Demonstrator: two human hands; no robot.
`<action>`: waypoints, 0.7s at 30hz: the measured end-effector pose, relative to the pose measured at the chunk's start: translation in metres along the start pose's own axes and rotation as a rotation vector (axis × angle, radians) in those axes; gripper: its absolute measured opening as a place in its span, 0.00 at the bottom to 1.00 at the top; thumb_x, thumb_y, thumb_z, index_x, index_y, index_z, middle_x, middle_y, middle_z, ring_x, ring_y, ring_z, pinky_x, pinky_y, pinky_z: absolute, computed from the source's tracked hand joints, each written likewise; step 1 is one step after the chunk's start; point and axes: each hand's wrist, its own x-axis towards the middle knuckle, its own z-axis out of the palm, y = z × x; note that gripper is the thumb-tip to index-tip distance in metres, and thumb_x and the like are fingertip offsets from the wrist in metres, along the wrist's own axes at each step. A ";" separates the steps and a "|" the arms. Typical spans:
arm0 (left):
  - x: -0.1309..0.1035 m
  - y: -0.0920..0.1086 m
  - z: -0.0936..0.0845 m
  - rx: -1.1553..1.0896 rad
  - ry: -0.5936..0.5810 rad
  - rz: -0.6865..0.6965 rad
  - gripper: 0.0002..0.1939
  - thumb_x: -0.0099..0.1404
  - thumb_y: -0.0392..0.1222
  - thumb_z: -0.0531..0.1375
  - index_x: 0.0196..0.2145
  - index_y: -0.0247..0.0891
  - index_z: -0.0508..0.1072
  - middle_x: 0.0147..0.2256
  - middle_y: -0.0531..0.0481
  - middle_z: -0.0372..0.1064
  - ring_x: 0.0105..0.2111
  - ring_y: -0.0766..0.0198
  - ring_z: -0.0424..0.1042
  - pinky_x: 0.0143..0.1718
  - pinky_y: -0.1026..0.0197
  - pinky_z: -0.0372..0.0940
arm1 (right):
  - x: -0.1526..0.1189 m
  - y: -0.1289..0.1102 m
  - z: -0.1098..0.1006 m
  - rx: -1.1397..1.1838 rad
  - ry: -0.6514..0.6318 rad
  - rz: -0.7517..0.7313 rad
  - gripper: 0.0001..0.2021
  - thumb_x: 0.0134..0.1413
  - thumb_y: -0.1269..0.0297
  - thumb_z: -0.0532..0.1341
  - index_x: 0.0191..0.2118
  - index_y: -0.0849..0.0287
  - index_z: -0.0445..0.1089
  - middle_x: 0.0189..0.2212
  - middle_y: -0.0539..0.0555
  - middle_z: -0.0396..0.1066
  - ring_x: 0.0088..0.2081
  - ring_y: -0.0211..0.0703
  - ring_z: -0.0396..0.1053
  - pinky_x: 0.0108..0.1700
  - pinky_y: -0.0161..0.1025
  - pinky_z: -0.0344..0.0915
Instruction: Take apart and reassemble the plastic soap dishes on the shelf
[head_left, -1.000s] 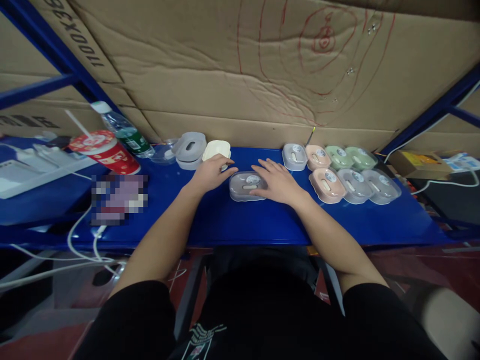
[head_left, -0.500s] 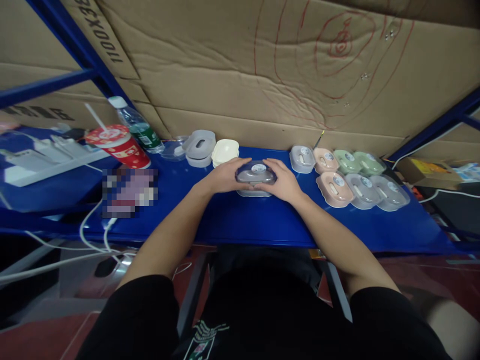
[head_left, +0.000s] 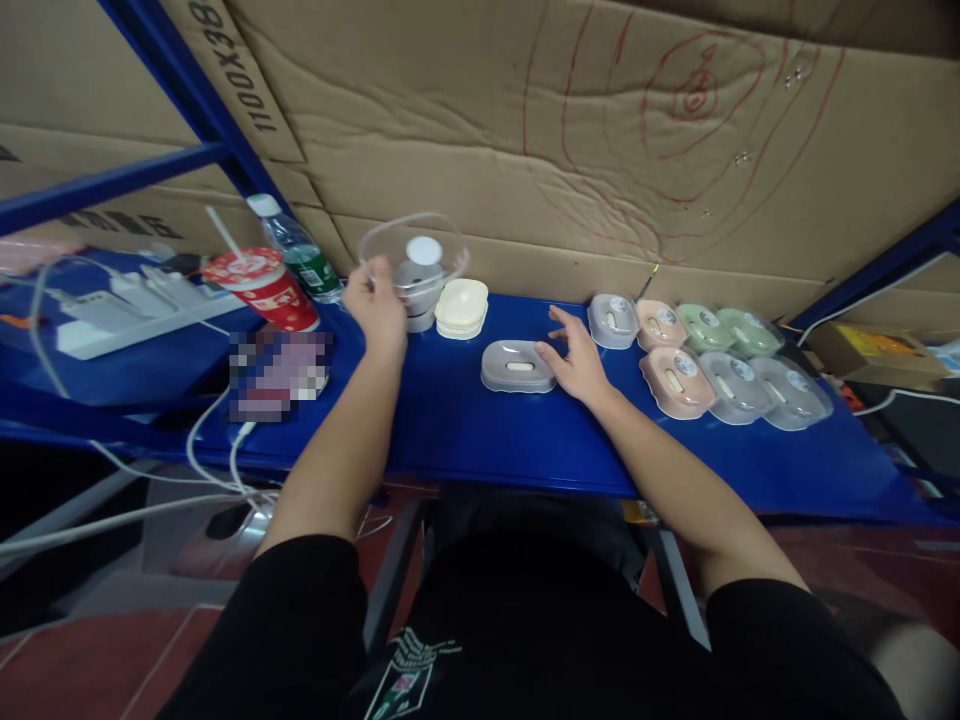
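Observation:
My left hand (head_left: 377, 305) is closed on the left edge of a clear plastic lid (head_left: 450, 262) with a round white sticker. The lid is raised over grey trays (head_left: 420, 318) at the back of the table. Beside my right hand (head_left: 574, 355) lies a grey box base (head_left: 510, 375) with a small white piece in its middle. The right hand's fingers are apart and hold nothing; the thumb is at the base's right edge. Stacked cream trays (head_left: 460, 310) stand between the grey trays and this base.
Several lidded boxes (head_left: 679, 385) in grey, pink and green stand on the right of the blue table (head_left: 465, 440). At the left are a red cup (head_left: 270, 295), a water bottle (head_left: 304, 260), a power strip (head_left: 135, 325) and white cables. Cardboard (head_left: 465, 130) rises behind.
Both hands have left the grey box. My left hand has moved left and now holds a clear lid up. My right hand has opened and shifted slightly right. The base shows uncovered.

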 end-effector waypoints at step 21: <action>0.031 -0.012 -0.017 -0.104 0.171 -0.505 0.07 0.81 0.34 0.51 0.41 0.38 0.57 0.30 0.61 0.57 0.29 0.76 0.64 0.30 0.67 0.61 | 0.002 0.018 0.011 0.057 -0.017 -0.119 0.26 0.67 0.44 0.64 0.63 0.53 0.73 0.65 0.63 0.69 0.61 0.59 0.73 0.62 0.59 0.73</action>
